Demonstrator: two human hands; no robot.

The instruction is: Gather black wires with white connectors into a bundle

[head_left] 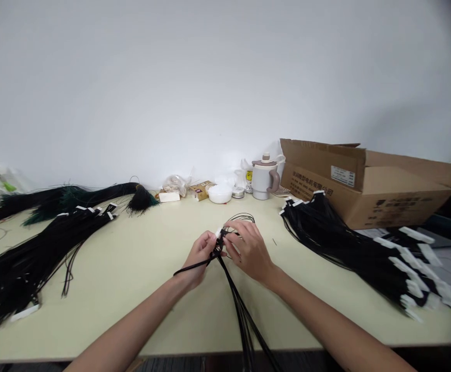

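In the middle of the head view, both hands meet at one end of a black wire harness (237,297). My left hand (199,257) is closed, thumb and fingers pinching a small white connector (218,233) and the wires beside it. My right hand (251,251) has its fingers bent around the black wires right next to the connector; what lies between its fingertips is partly hidden. Thin wires loop up behind the right fingers. The harness runs down from the hands over the table's front edge, and one black strand crosses my left wrist.
Bundles of black wires with white connectors (39,253) lie at left, with black and green wires (70,199) behind. More harnesses (337,243) lie right, beside an open cardboard box (326,178). A lidded mug (262,181) and white bowl (219,194) stand along the wall.
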